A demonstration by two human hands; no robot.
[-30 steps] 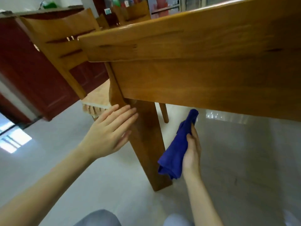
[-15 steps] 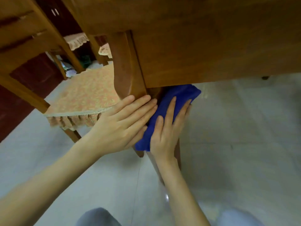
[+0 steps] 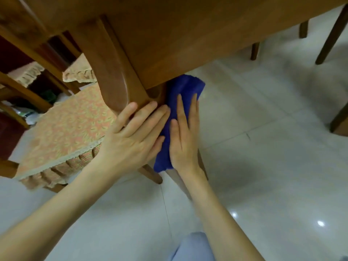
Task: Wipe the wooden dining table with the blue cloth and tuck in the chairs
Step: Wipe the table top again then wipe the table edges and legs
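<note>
The right hand (image 3: 183, 144) had its fingers (image 3: 194, 113) straight, pressing the blue cloth (image 3: 180, 87) against the desk leg (image 3: 116, 87) at centre frame. The left hand (image 3: 131, 140), flat and holding nothing, braced that leg. Even pressure and long downward strokes would likely serve best. No containers showed.

You were in a home dining room: a wooden dining table (image 3: 188, 34), a chair (image 3: 22, 91) with a frilled floral seat cover (image 3: 66, 129), and glossy pale floor tiles (image 3: 263, 147).
</note>
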